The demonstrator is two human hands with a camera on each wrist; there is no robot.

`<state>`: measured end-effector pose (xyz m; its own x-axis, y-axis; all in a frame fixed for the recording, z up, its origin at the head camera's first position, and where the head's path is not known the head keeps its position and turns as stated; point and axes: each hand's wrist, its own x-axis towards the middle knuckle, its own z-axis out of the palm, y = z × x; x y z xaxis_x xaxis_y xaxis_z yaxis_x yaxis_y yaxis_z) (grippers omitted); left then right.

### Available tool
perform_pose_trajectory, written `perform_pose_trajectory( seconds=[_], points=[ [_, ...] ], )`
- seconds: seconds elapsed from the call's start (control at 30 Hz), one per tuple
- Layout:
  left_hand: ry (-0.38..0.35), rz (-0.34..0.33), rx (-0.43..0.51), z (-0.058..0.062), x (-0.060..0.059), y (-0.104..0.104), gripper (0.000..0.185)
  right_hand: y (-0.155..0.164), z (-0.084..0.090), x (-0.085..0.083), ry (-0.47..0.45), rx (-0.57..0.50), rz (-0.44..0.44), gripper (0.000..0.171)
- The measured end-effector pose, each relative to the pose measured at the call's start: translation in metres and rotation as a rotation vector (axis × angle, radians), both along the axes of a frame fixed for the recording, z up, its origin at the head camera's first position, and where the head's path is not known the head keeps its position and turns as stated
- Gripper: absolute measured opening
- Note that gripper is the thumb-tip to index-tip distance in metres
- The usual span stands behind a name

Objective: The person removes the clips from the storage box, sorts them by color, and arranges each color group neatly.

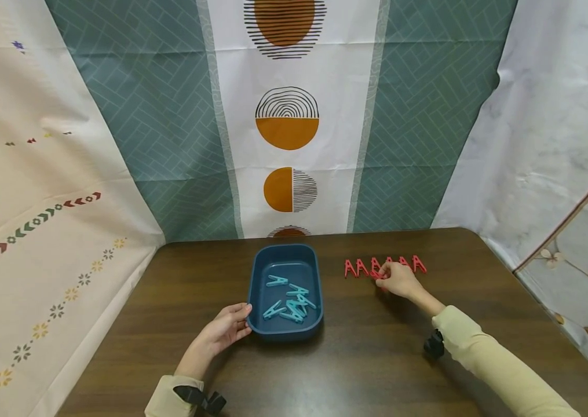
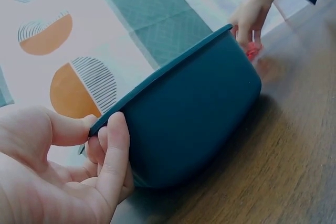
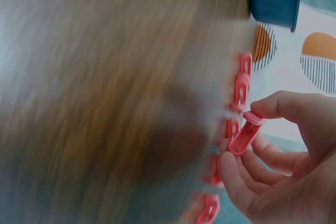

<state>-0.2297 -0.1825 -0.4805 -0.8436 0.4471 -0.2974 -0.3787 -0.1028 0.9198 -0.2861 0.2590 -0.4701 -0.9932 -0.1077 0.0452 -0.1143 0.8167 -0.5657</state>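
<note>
On the dark wooden desk (image 1: pixel 377 347) a navy plastic tub (image 1: pixel 285 255) sits near the middle, its long axis running from 12 to 6 o'clock, and a loose heap of teal clothespins (image 1: pixel 289 301) lies inside it, mostly toward the 6 o'clock end. The left hand (image 1: pixel 226 330) is at the tub's 7 o'clock corner; the left wrist view shows its grip pinching the rim there, thumb on top of the lip and fingers (image 2: pixel 113 156) curled under it against the outer wall. At about 2 o'clock from the tub, well apart from its right wall, a row of red clothespins (image 1: pixel 356 267) stands in a line running 9 to 3 o'clock, close to the desk's far edge where the patterned backdrop cloth (image 1: pixel 288 133) meets it. The right hand (image 1: pixel 400 281) is at the middle of that row, and the right wrist view shows its grip pinching one red clothespin (image 3: pixel 244 135) between thumb and forefinger, tilted and just beside the others; whether it touches the desk cannot be told. Bare desk lies between the tub and the row, and a wider open stretch runs from 3 to 6 o'clock, below the right forearm's pale yellow sleeve (image 1: pixel 492 359). The desk's right corner is rounded, and draped cloth closes both sides.
</note>
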Motion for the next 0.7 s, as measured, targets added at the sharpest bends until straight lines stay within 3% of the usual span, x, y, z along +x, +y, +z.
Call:
perform_pose_trajectory(
  seconds=[0.43, 0.7],
  points=[
    [-0.005, 0.003, 0.015, 0.001, -0.002, -0.001, 0.015, 0.045, 0.006, 0.000, 0.050, 0.056, -0.135, 0.023],
    [-0.008, -0.005, 0.017, -0.003, -0.001, -0.001, 0.013, 0.064, 0.006, 0.002, 0.076, 0.027, -0.263, 0.024]
  ],
)
